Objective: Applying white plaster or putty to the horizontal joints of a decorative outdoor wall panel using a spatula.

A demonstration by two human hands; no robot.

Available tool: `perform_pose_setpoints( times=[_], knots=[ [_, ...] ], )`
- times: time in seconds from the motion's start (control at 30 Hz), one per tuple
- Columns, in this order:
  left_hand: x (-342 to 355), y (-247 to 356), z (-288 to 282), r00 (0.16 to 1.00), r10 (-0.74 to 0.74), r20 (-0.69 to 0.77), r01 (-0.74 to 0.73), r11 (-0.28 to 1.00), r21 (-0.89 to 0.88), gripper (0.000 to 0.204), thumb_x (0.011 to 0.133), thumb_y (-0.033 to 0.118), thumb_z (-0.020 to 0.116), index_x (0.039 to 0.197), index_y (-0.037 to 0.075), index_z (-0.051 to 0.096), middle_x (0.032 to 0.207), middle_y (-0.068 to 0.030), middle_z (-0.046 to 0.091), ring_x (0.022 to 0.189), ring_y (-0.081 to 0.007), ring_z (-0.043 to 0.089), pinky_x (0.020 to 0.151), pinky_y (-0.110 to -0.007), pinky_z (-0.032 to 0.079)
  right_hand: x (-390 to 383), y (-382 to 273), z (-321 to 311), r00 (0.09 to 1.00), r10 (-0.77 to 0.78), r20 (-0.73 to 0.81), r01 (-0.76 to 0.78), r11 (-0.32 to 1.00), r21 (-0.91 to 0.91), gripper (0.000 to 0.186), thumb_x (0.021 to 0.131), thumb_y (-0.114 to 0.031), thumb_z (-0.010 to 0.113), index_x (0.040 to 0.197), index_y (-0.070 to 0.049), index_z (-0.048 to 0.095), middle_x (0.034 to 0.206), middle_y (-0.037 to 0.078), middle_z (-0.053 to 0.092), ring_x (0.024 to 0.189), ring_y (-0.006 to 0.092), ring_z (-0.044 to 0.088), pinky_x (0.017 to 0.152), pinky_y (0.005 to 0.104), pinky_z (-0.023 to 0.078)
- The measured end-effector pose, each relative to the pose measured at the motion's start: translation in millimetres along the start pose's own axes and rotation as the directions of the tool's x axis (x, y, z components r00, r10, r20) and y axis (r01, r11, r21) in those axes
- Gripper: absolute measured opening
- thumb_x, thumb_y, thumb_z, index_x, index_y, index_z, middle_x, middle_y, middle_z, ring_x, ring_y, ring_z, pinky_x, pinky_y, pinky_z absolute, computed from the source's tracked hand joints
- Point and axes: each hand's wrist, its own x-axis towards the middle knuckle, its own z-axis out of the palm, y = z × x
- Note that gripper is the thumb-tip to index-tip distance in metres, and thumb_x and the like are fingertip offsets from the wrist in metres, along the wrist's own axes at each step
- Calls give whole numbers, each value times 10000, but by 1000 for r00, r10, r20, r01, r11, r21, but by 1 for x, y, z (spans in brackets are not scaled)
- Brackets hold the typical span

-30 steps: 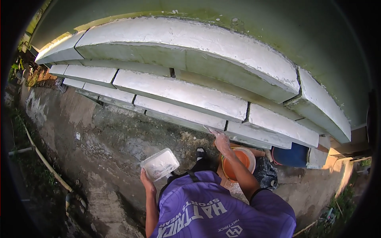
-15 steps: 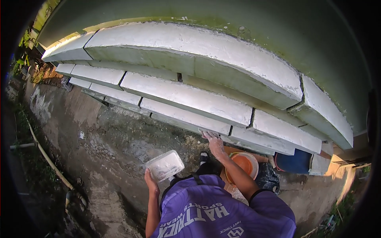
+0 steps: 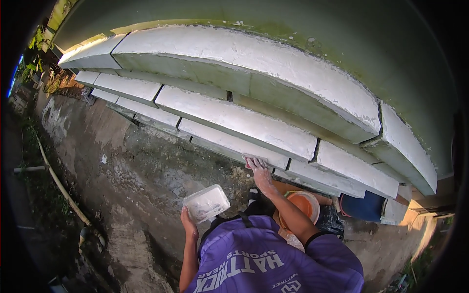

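A shallow white rectangular plastic tub (image 3: 206,203), its inside smeared with white paste, is tilted in my left hand (image 3: 188,220), fingers and thumb gripping its near left edge. My right hand (image 3: 262,175), coated in white residue, is closed around a flat tool (image 3: 248,161) with a red part and a pale straight edge, perhaps a scraper. That tool rests against the lowest white ledge (image 3: 229,142), at its outer edge. The fingers hide most of the tool, so its exact kind is unclear.
Above the lowest ledge run a middle ledge (image 3: 239,119) and a wide top ledge (image 3: 254,56), split by dark gaps, under a green wall (image 3: 351,44). By my right forearm stand an orange bucket (image 3: 299,205) and a blue container (image 3: 364,205). A pipe (image 3: 63,188) crosses the ground at left.
My right hand has shifted slightly up the ledge face, and the red part of the tool now shows. The tub remains in my left hand; the whole view has shifted slightly.
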Motion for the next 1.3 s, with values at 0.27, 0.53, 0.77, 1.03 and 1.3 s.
perform_pose_setpoints(
  times=[0.27, 0.53, 0.77, 1.03, 1.3],
  knots=[
    [-4, 6, 10, 999, 28, -30, -25, 997, 79, 470, 992, 378, 387, 1216, 4, 562, 1178, -58, 583, 1094, -166, 530, 970, -311, 394, 33, 10, 25, 990, 114, -89, -135, 950, -283, 551, 861, -92, 477, 1405, -120, 392, 1317, 211, 484, 1208, 405, 468, 1020, 487, 391],
    [-10, 9, 8, 999, -7, -47, 5, 999, -46, 471, 981, 364, 442, 1230, -25, 534, 1219, -84, 545, 1140, -172, 479, 1007, -310, 342, 34, -44, 2, 999, -43, 30, 41, 997, 71, 496, 853, -67, 489, 1348, -90, 459, 1279, 195, 520, 1199, 353, 480, 1050, 472, 348],
    [-9, 10, 10, 1000, 0, 16, 1, 998, -60, 459, 990, 360, 425, 1220, -20, 541, 1197, -70, 556, 1120, -162, 491, 990, -312, 363, 60, -26, 24, 1000, 29, 3, -28, 994, -101, 558, 865, -90, 491, 1411, -104, 375, 1381, 218, 421, 1260, 400, 413, 1071, 501, 313],
    [-4, -11, 8, 996, 34, -88, -32, 999, 31, 512, 1000, 356, 399, 1310, -47, 461, 1330, -128, 468, 1236, -206, 434, 1055, -326, 319, 37, -66, -41, 967, 238, 90, -255, 900, 353, 437, 769, 11, 533, 1200, -49, 577, 935, 261, 641, 879, 434, 614, 787, 487, 495],
    [-5, 39, 65, 979, 160, 129, -177, 975, 137, 534, 1004, 337, 375, 1346, -73, 406, 1390, -146, 423, 1297, -219, 371, 1103, -332, 241, 36, -91, -175, 950, -298, 89, 124, 626, 770, 430, 752, 30, 530, 1177, 92, 525, 1092, 282, 602, 1031, 391, 587, 929, 394, 451]
  ],
)
